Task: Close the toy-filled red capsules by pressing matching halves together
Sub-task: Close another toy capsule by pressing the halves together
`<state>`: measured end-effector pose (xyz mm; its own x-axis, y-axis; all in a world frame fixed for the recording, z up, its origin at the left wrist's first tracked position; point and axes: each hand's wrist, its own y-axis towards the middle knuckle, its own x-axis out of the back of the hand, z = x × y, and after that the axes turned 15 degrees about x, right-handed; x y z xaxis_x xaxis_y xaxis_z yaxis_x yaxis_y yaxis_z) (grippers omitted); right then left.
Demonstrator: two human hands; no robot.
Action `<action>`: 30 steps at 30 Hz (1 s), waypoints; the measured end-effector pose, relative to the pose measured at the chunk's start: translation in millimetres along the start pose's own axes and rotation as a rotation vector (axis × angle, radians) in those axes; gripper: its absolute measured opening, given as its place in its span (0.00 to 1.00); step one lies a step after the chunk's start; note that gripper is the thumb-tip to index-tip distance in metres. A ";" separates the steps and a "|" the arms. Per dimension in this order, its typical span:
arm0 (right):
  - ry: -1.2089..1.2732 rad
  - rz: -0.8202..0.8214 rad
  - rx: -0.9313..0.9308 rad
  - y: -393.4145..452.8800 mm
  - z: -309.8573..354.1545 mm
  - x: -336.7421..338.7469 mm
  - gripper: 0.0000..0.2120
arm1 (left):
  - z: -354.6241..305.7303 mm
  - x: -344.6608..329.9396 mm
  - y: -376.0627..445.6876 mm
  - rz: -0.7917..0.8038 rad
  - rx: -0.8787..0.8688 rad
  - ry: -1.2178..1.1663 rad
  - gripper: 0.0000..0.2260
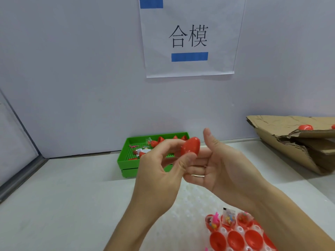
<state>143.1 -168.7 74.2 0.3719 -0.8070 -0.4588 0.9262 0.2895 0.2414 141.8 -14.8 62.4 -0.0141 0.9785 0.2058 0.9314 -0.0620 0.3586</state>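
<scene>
Head view: we hold the red capsule (190,145) above the table, pinched by our left hand (159,171), our right hand (217,165) flat-fingered behind as a backstop for pressing. Open halves (235,239) await below.

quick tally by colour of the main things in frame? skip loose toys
Red: 7, namely the capsule held in the hands, 3 toy-filled halves and 3 empty halves in the holder at lower right; more may be cut off.
Green: 1 tray.
Brown: 1 cardboard box.
White: 1 paper sign.
Total: 10
</scene>
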 end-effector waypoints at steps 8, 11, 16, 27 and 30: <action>-0.338 -0.124 0.167 1.6 6.5 9.5 0.22 | -4.3 -1.3 3.9 0.153 0.382 -0.627 0.20; -0.403 -0.141 0.201 0.6 7.7 7.6 0.19 | -4.8 -1.1 4.4 0.171 0.396 -0.684 0.20; -0.626 -0.228 0.370 -0.8 4.5 7.5 0.13 | -3.6 1.2 4.8 0.124 0.388 -0.636 0.17; -0.733 -0.155 0.493 -1.3 0.2 6.4 0.08 | 0.3 -0.9 3.8 0.011 0.254 -0.370 0.13; -0.730 -0.150 0.504 -1.6 0.7 5.9 0.09 | -4.1 -4.0 3.8 0.015 0.317 -0.536 0.12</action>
<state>143.8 -174.3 71.7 -0.0423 -0.9941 0.1003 0.7609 0.0330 0.6481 143.9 -19.8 66.7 0.1080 0.9457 -0.3066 0.9939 -0.0958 0.0545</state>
